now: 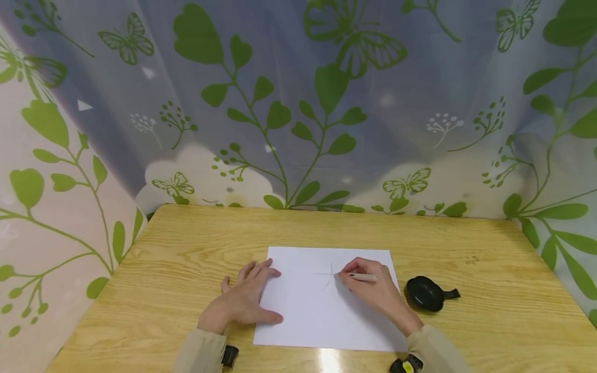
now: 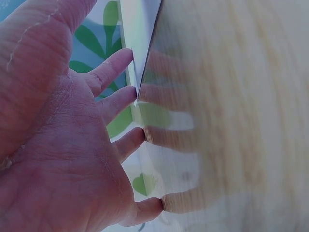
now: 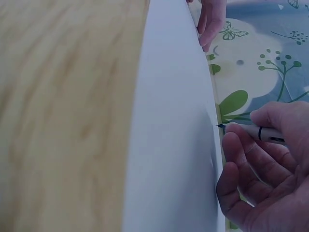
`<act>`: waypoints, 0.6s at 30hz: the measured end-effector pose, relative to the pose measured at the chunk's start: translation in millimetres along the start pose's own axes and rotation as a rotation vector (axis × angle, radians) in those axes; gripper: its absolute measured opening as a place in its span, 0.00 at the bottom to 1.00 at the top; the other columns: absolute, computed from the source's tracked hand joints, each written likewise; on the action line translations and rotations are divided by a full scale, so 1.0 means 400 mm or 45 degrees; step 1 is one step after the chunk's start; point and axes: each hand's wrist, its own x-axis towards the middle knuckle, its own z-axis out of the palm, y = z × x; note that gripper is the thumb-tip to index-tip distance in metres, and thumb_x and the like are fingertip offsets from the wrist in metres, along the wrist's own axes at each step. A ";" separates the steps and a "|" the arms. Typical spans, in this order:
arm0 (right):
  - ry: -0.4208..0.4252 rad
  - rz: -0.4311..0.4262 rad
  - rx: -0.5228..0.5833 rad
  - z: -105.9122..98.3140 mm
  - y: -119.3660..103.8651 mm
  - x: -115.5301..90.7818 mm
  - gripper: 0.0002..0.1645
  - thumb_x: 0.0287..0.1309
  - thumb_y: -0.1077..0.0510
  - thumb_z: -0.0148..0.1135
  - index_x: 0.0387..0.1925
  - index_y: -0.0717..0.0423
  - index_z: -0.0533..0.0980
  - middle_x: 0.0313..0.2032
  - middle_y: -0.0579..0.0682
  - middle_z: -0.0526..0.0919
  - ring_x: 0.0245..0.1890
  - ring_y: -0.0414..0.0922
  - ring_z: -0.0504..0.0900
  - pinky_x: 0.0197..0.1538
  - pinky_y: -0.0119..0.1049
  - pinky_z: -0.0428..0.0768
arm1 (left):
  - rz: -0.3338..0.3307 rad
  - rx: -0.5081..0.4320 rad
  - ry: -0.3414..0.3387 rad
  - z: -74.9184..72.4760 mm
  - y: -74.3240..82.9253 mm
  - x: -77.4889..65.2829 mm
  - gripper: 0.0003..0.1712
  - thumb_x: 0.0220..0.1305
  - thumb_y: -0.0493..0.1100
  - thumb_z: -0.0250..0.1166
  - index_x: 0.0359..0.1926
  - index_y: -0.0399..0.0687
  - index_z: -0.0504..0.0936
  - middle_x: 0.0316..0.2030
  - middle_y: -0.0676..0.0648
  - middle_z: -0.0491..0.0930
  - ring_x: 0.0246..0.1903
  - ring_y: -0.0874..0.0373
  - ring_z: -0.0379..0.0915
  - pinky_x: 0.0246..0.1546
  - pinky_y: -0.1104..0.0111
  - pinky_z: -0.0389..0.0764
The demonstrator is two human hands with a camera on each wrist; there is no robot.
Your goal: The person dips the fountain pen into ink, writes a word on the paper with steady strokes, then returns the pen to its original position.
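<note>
A white sheet of paper (image 1: 298,321) lies on the wooden table, bearing a thin drawn cross and a short slanted stroke below it. My right hand (image 1: 375,285) pinches a light-coloured pen (image 1: 366,277) between thumb and fingers, its tip at the lines on the paper. In the right wrist view the pen (image 3: 263,134) shows a dark nib and a dark band. My left hand (image 1: 247,298) rests spread at the sheet's left edge, with thumb and some fingertips over the paper. The left wrist view shows the left hand's (image 2: 72,130) fingertips touching the surface.
Right of the paper on the table (image 1: 163,259) sits a small black pan-shaped dish (image 1: 425,294) with a short handle. A curtain (image 1: 280,155) printed with green leaves and butterflies hangs behind the table and along its sides.
</note>
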 end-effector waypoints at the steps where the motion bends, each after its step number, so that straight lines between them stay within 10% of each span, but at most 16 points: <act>1: 0.000 0.004 0.001 0.001 0.000 0.000 0.03 0.59 0.57 0.72 0.32 0.51 0.84 0.28 0.47 0.89 0.23 0.38 0.82 0.29 0.30 0.80 | -0.001 0.000 0.000 0.000 0.000 0.000 0.48 0.48 0.61 0.79 0.68 0.62 0.68 0.81 0.53 0.50 0.80 0.39 0.38 0.63 0.18 0.37; 18: -0.007 -0.001 -0.040 0.010 0.000 0.004 0.02 0.60 0.56 0.71 0.33 0.50 0.85 0.27 0.46 0.88 0.23 0.39 0.82 0.28 0.30 0.79 | 0.003 0.000 0.003 0.002 -0.002 0.000 0.48 0.48 0.61 0.79 0.68 0.63 0.68 0.82 0.53 0.50 0.80 0.39 0.37 0.63 0.18 0.37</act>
